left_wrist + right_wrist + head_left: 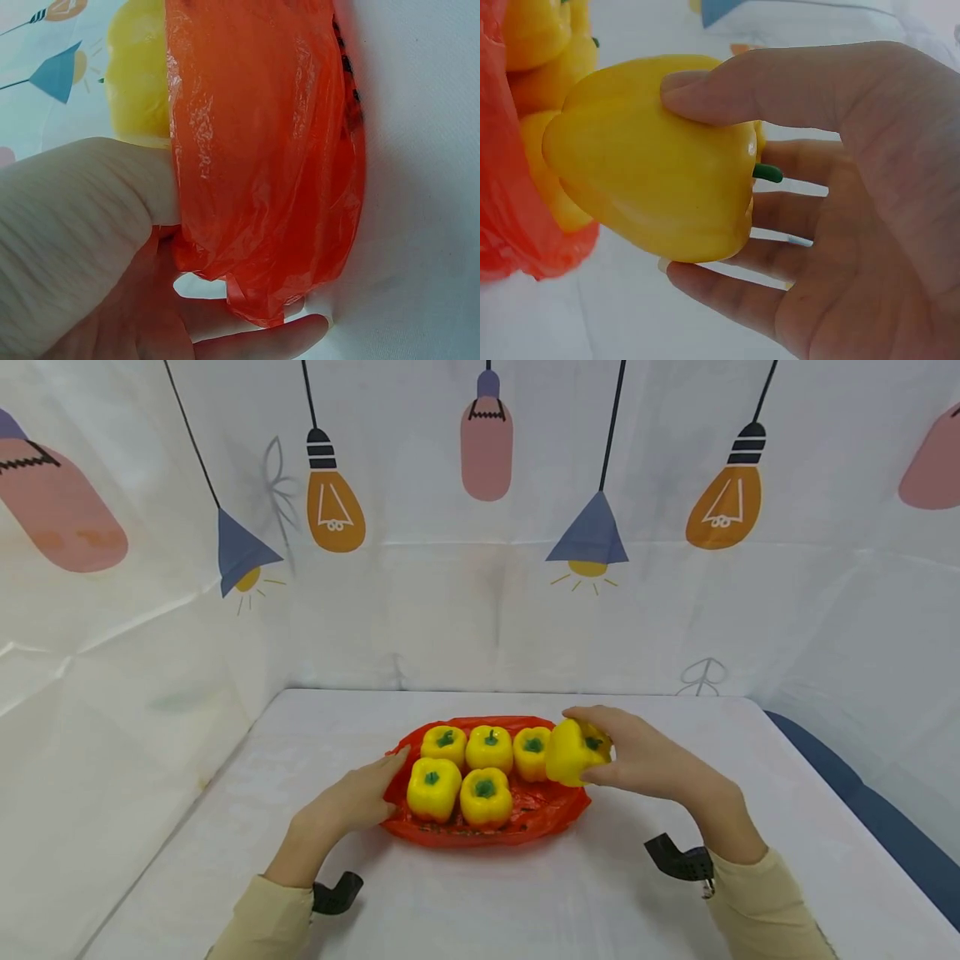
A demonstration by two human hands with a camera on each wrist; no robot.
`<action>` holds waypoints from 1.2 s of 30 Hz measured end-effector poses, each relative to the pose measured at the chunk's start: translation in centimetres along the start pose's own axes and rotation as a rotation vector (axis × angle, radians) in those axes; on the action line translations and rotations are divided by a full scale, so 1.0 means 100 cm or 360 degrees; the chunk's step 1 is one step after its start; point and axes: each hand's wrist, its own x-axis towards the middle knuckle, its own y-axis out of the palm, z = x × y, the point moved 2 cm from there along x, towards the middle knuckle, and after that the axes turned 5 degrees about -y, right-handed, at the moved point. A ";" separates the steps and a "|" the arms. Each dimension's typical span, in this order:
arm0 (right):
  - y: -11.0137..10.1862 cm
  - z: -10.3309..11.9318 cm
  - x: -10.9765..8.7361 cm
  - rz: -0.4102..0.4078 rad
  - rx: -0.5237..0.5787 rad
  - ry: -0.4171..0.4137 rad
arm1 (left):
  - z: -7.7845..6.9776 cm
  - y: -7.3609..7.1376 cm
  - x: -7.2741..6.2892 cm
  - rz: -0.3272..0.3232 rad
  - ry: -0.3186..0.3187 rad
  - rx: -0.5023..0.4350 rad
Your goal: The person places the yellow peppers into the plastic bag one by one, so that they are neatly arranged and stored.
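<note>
A yellow bell pepper (pixel 652 157) with a green stem is gripped in my right hand (pixel 652 756), the thumb on one side and the fingers on the other. It is tilted on its side over the right end of a red plastic bag (pixel 540 818). Inside the open bag stand several more yellow bell peppers (pixel 433 789), stems up, in two rows. At the bag's left end, my left hand (pixel 360 797) pinches the edge; the left wrist view shows the thumb inside the red plastic and the fingers (pixel 262 341) outside it.
Under the bag is a white-covered table (pixel 465 910). A white sheet (pixel 442 610) printed with lamps and bulbs hangs behind and at the sides. Something dark blue (pixel 847 772) sits beyond the table's right edge. Each wrist wears a black camera mount (pixel 678 858).
</note>
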 end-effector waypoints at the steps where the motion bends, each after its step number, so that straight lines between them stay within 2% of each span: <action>1: 0.003 0.003 0.001 0.0015 0.0000 0.0000 | 0.000 0.000 0.000 0.0001 -0.0005 -0.0001; 9: 0.027 0.017 0.009 0.0143 -0.0030 0.0037 | 0.000 -0.001 0.000 0.0006 -0.0003 0.0001; 21: 0.056 0.026 0.016 0.0234 -0.0313 -0.0015 | 0.000 0.001 0.001 -0.0007 0.0002 0.0019; 26: 0.061 0.027 0.016 0.0263 -0.0376 0.0005 | -0.001 0.001 0.002 -0.0004 -0.0023 0.0019; 36: 0.060 0.027 0.016 0.0259 -0.0368 0.0039 | 0.000 0.001 0.001 -0.0001 -0.0036 0.0033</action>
